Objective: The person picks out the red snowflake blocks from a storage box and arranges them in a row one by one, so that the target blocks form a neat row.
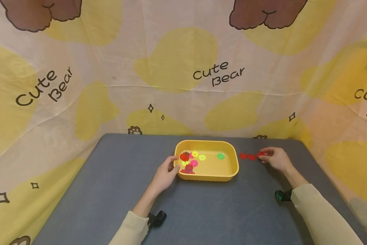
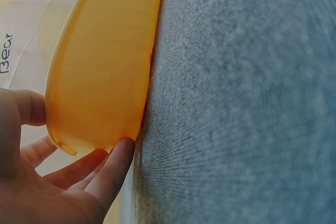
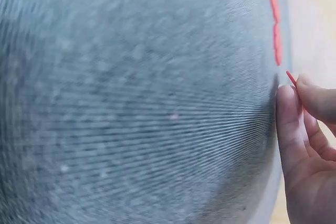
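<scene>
A yellow plastic tray (image 1: 208, 177) stands on the table, with several flower-shaped plastic discs inside. My left hand (image 1: 166, 173) holds the tray's left end; in the left wrist view its thumb is at the rim and its fingertips (image 2: 124, 148) lie against the outer wall. To the right of the tray, two red flower-shaped discs (image 1: 247, 156) lie side by side in a row. Just past them my right hand (image 1: 276, 159) pinches another red flower-shaped disc (image 3: 291, 78) between thumb and forefinger, tilted and close over the table.
Inside the tray, red, pink and yellow discs (image 1: 194, 163) gather at the left, while a green disc (image 1: 221, 156) lies alone at the right. A patterned cloth (image 1: 177, 75) hangs behind and beside the grey table (image 1: 220, 211).
</scene>
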The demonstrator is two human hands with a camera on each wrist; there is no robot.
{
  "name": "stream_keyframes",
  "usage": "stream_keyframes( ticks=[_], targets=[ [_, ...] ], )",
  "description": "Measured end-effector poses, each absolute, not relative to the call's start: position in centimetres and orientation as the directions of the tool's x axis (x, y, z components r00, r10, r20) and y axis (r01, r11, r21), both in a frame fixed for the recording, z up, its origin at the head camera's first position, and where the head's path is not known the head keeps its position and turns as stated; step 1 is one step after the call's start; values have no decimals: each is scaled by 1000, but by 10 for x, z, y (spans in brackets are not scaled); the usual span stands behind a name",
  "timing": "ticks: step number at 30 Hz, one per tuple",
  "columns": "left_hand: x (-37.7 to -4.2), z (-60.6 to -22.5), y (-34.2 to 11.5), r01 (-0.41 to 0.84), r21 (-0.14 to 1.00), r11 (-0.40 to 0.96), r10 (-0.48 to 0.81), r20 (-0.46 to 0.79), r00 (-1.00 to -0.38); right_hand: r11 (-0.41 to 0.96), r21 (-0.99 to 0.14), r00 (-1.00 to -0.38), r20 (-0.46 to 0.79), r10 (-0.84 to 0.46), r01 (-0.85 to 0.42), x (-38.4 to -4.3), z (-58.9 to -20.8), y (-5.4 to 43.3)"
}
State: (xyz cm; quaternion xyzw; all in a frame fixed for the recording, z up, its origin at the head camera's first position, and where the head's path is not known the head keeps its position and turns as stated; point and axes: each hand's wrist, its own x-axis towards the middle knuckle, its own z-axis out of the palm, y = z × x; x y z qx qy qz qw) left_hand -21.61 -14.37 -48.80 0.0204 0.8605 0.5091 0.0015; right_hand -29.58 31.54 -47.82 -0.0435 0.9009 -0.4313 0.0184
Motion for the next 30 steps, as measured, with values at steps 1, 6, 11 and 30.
stream_keyframes(
  ticks=[1,6,11,30],
  targets=[
    [-216,-488,-144,35,877,479,38,19,-999,621,-782,-995,-1,-95,-59,-296,-480,315],
    [-215,-489,-144,38,880,473,43,20,-999,634,-771,-995,-6,-103,-61,-297,-485,315],
    [-215,-488,-145,32,879,475,37,17,-999,662,-747,-992,-21,-121,-65,-300,-486,313],
    [-216,-488,-143,31,881,471,37,15,-999,711,-696,-993,38,-109,-105,-300,-459,297]
  ],
)
